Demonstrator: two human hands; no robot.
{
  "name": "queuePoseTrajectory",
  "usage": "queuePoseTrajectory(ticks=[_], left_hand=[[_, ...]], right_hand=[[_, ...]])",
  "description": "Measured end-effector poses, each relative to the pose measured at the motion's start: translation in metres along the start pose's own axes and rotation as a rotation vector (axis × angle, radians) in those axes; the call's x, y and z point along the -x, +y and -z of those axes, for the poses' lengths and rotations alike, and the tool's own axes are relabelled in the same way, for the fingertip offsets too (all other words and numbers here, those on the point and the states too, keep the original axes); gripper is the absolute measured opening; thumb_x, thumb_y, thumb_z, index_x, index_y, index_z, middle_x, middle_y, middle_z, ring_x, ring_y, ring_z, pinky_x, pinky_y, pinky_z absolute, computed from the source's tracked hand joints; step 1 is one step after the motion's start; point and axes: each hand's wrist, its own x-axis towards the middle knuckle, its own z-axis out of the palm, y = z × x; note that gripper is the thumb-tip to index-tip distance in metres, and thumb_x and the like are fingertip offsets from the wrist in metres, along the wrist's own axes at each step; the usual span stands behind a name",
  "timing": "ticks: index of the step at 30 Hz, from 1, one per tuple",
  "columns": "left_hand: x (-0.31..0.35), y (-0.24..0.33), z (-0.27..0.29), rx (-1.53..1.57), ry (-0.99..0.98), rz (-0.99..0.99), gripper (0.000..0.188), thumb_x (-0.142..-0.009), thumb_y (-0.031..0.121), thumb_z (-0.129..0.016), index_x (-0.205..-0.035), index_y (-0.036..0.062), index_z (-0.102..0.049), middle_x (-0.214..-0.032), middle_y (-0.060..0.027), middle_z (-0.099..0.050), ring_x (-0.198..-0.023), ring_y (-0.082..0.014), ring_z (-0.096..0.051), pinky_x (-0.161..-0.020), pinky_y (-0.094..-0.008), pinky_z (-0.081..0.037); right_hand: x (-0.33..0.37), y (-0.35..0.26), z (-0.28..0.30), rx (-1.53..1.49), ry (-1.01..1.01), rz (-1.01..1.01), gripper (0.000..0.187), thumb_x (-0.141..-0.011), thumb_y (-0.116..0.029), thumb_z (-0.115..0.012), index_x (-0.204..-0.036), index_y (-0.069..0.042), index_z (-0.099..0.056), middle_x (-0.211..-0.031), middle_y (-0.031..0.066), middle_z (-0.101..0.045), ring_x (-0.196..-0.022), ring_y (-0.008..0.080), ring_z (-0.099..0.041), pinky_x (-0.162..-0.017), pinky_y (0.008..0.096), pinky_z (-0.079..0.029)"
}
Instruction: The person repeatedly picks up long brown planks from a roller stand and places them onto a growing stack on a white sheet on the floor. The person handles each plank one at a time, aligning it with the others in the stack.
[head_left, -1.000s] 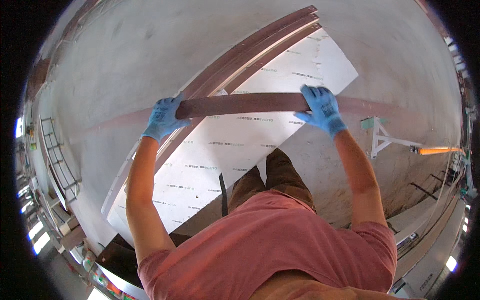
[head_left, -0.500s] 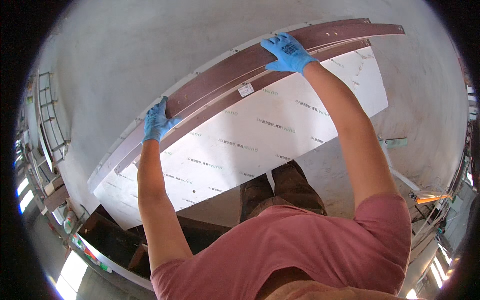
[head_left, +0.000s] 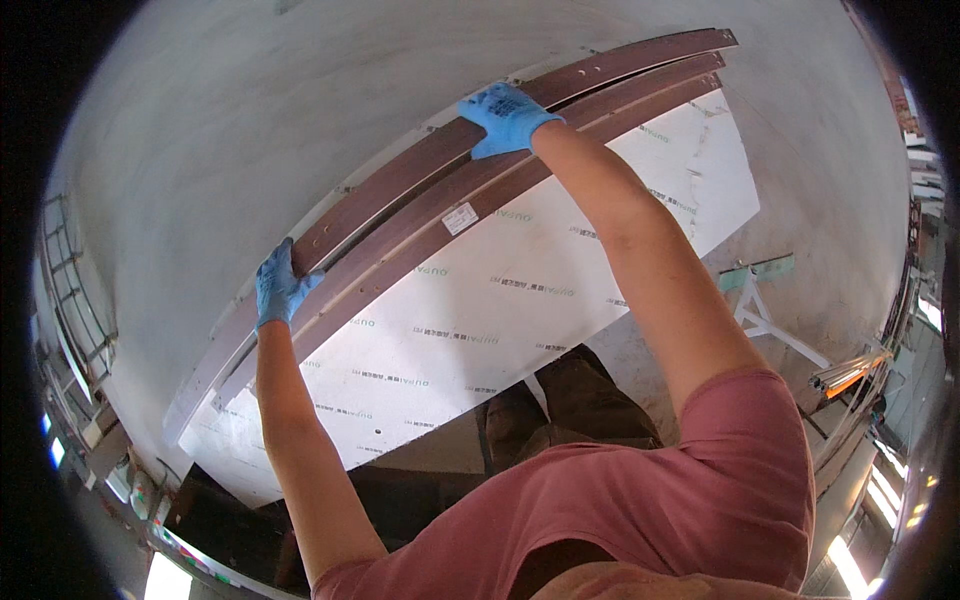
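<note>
My left hand (head_left: 283, 286), in a blue glove, grips a long brown strip (head_left: 400, 180) near its left part, thumb on the near side and fingers over the far edge. Farther right along the same strip, my right hand (head_left: 505, 122), gloved alike, is closed across it in the same manner. A few holes show near the strip's ends. Beside it on the near side lies another brown strip (head_left: 640, 95), with a dark gap between the two. A small white label (head_left: 460, 218) is stuck at the near brown edge. Beneath them spreads a white panel (head_left: 480, 300) with printed film.
A grey surface (head_left: 300, 110) extends beyond the strips. To the right are a green piece with a white bracket (head_left: 760, 300) and a bundle of thin rods (head_left: 848, 375). At the left stands a ladder-like metal frame (head_left: 75, 290). A dark open box (head_left: 235, 530) is at lower left.
The held brown strip has moved left, its right end now nearer the ends of the other strips. A dark gap has opened beside it. Both hands have moved left with it.
</note>
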Motion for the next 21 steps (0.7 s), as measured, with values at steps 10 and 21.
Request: queuePoseTrajectory(ticks=[10, 21], left_hand=[[-0.005, 0.000, -0.018, 0.041, -0.119, 0.144, 0.081, -0.068, 0.035, -0.094, -0.134, 0.0038, -0.059, -0.126, -0.0217, -0.071, -0.113, -0.0424, -0.069, -0.096, -0.0472, -0.057], [0.006, -0.111, -0.041, -0.135, -0.058, -0.004, 0.062, -0.094, 0.047, -0.070, -0.141, 0.0087, -0.058, -0.144, -0.0260, -0.059, -0.131, -0.0428, -0.058, -0.111, -0.0488, -0.047]], right_hand=[[-0.019, -0.004, 0.004, 0.038, -0.031, -0.009, 0.064, -0.079, -0.052, -0.084, -0.122, -0.008, -0.066, -0.122, 0.0191, -0.071, -0.115, 0.0384, -0.067, -0.104, 0.0499, -0.048], [-0.043, -0.033, -0.026, -0.240, 0.078, -0.099, 0.049, -0.086, -0.046, -0.077, -0.119, -0.010, -0.073, -0.123, 0.0196, -0.071, -0.115, 0.0402, -0.068, -0.101, 0.0511, -0.053]])
